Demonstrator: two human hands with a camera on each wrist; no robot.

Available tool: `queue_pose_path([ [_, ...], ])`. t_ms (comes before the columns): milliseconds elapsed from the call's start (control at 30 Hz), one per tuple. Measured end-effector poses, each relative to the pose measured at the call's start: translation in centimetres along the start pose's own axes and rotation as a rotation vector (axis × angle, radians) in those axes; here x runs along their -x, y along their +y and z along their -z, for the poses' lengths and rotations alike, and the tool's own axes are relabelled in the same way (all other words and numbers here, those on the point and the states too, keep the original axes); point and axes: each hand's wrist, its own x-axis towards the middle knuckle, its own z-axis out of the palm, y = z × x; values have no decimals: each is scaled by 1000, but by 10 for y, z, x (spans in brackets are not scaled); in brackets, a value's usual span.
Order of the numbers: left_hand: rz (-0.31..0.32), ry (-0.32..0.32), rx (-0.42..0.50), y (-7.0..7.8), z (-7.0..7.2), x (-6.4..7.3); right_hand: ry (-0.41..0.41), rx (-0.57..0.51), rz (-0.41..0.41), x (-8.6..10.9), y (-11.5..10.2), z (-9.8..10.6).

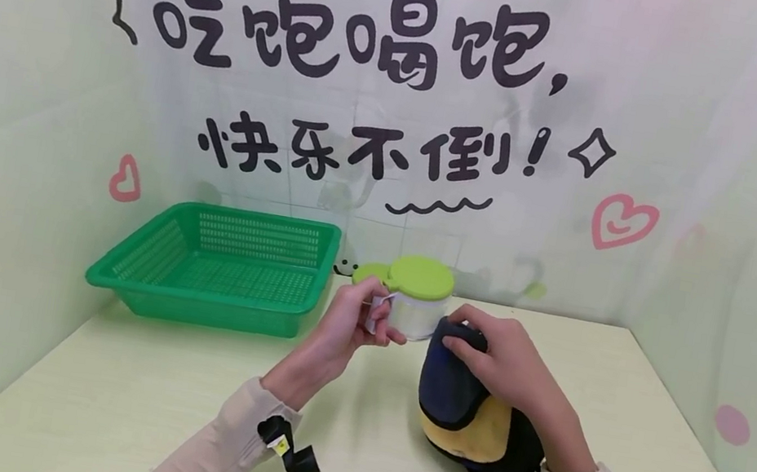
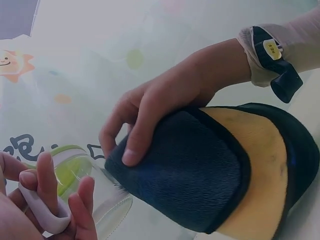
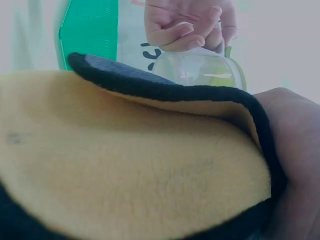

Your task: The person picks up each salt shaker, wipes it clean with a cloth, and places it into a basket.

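Observation:
My left hand [image 1: 343, 328] grips the white handle [image 2: 46, 212] of a clear jar [image 1: 415, 320] with a lime-green lid [image 1: 421, 277]. The jar stands upright near the back of the table. To its right, my right hand [image 1: 514, 366] pinches the toe of a slipper [image 1: 453, 384], thumb on the navy upper. The slipper has black edging and a tan insole [image 3: 135, 155]; its toe is raised in the head view. Its sole is hidden in all views. The left wrist view shows the slipper's upper [image 2: 185, 167] close beside the jar.
A green plastic basket [image 1: 203, 311] with slotted walls stands at the back left. A second, smaller green round part [image 1: 370, 272] shows beside the jar's lid. A printed curtain [image 1: 339, 106] hangs behind the pale tabletop [image 1: 176, 386] and along both sides.

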Motion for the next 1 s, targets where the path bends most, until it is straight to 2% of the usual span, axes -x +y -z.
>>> queue_pose_path([
  [167,1,-3,4,0,1,1,113,-5,37,-2,-4,2],
  [267,-2,-9,5,0,2,2,143,-13,41,-2,-5,3],
  [333,-6,-9,4,0,2,3,123,-15,29,-2,-5,2],
  [533,-11,-9,-2,-1,2,3,-26,0,-21,-1,-4,1],
  [633,-8,-7,-2,-1,2,4,-54,4,-20,-1,-3,0],
  [800,-9,-6,-1,0,0,4,-31,22,-10,1,-3,1],
  [1000,-6,-7,2,1,-1,5,84,4,50,1,-6,2],
])
